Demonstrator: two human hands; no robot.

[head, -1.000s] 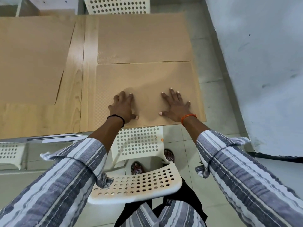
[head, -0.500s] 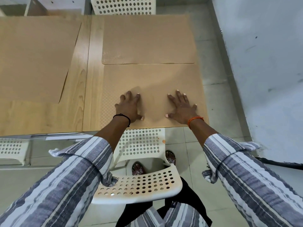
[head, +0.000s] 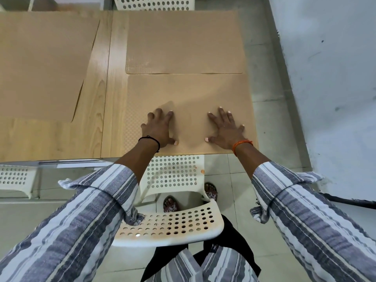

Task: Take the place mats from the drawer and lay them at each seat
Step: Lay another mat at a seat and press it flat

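Note:
A tan place mat (head: pixel 189 92) lies flat at the near right corner of the wooden table (head: pixel 95 110). My left hand (head: pixel 159 129) and my right hand (head: pixel 224 129) both press flat on its near half, fingers spread. Just beyond it a second tan mat (head: pixel 183 41) lies at the far seat. A third mat (head: pixel 40 68) lies on the left part of the table, with another mat's edge showing under it.
A white perforated chair (head: pixel 173 224) stands between me and the table's edge, and another (head: pixel 154 3) is at the far side. A third chair (head: pixel 14 178) shows at the left. A pale wall (head: pixel 335 78) runs along the right. My feet are on the tiled floor.
Both hands stay flat on the near mat in about the same spots. The view has shifted slightly, nothing else has moved.

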